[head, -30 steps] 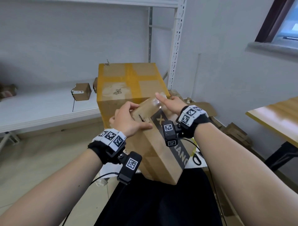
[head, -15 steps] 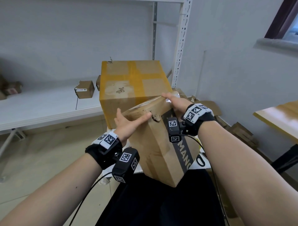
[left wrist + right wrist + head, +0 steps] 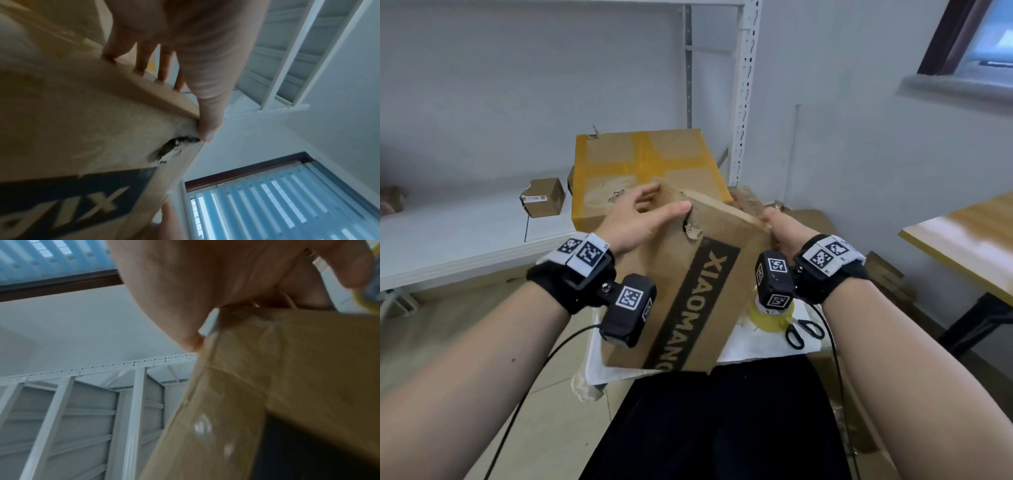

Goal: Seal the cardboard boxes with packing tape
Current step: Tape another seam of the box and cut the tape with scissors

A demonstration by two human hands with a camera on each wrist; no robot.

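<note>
A brown cardboard box [image 3: 688, 291] with a black printed band along its near face is held tilted up over the person's lap, its lower end resting on a white sheet [image 3: 760, 346] in front of them. The left hand [image 3: 635, 219] grips the box's upper left corner: the thumb lies flat along the near face next to a small torn hole [image 3: 691, 230], and the fingers [image 3: 141, 56] reach over the top edge to the far side. The right hand [image 3: 786, 228] clasps the upper right corner, its fingers curled round the edge, where a glossy strip of clear tape [image 3: 207, 426] shows on the side of the box in the right wrist view. Just behind the box sits a larger box [image 3: 643, 161] crossed with yellow tape. A roll of yellowish packing tape [image 3: 770, 313] stands on the white sheet just right of the held box, partly hidden by the right wrist camera, and black-handled scissors [image 3: 803, 330] lie just beside the roll. A small box [image 3: 542, 197] rests on a white shelf [image 3: 448, 236] to the left, and the corner of a wooden counter [image 3: 969, 233] shows at the right.
</note>
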